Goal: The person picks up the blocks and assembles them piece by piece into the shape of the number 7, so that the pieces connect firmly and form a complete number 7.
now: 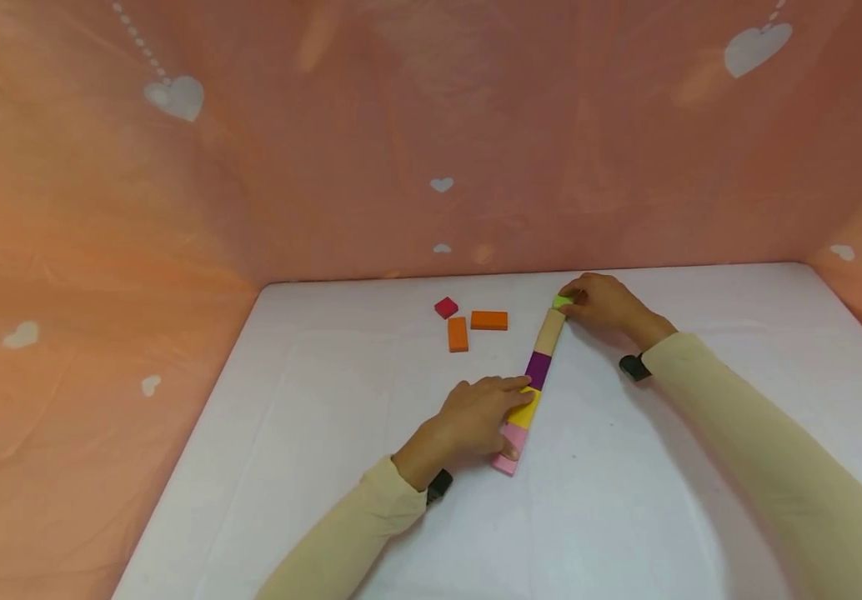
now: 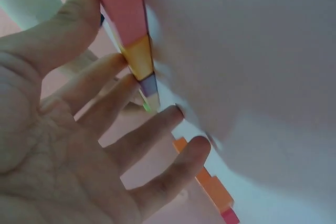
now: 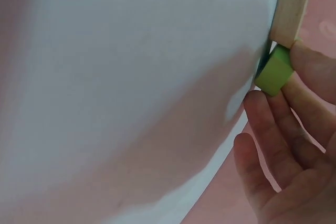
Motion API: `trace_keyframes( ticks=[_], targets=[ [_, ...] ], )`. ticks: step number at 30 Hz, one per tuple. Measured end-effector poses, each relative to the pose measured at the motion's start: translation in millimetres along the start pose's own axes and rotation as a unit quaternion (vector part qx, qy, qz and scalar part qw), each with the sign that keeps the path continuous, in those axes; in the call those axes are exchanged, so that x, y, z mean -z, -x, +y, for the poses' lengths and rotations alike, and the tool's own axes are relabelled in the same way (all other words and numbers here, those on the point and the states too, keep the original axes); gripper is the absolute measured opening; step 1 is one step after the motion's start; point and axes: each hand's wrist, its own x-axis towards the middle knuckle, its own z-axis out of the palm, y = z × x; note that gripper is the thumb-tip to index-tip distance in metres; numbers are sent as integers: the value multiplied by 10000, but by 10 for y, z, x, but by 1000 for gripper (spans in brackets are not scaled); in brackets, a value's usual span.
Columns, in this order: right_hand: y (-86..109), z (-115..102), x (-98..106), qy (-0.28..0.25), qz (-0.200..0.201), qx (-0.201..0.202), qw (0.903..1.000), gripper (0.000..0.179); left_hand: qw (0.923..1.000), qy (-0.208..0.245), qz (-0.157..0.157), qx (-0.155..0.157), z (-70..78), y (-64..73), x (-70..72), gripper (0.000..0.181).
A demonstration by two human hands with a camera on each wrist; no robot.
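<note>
A straight row of blocks slants across the white table: a pink block point(image 1: 515, 437) at the near end, then a yellow block point(image 1: 524, 410), a purple block point(image 1: 538, 370) and a plain wooden block point(image 1: 549, 332). Beyond the wooden one, a small green block point(image 3: 275, 72) is pinched between thumb and fingers of my right hand point(image 1: 605, 303), at a slight angle to the row's end. My left hand point(image 1: 476, 419) rests against the row's left side with fingers extended. Its thumb point(image 2: 79, 14) is at the pink block, and its fingertips touch the yellow and purple ones.
Left of the row's far end lie two orange blocks, one upright in view point(image 1: 458, 335) and one crosswise point(image 1: 489, 321), with a red block point(image 1: 446, 307) just behind them. A pink-orange cloth with white hearts point(image 1: 442, 185) hangs behind the table point(image 1: 311, 400).
</note>
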Motion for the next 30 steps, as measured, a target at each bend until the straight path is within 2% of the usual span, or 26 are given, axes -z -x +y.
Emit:
trace_keyframes(
  ticks=[10,23,30],
  targets=[
    [-8,-19,-8,-118,-104,-45,9999,36,9998,86,92,134,50,25,-43,79],
    [16,-1,-19,-94,-266,185,9994,38,9999,99,54,50,4,23,-30,80],
    [12,15,-22,-14,-217,153,9996,39,9998,156,131,31,-15,18,-27,82]
  ],
)
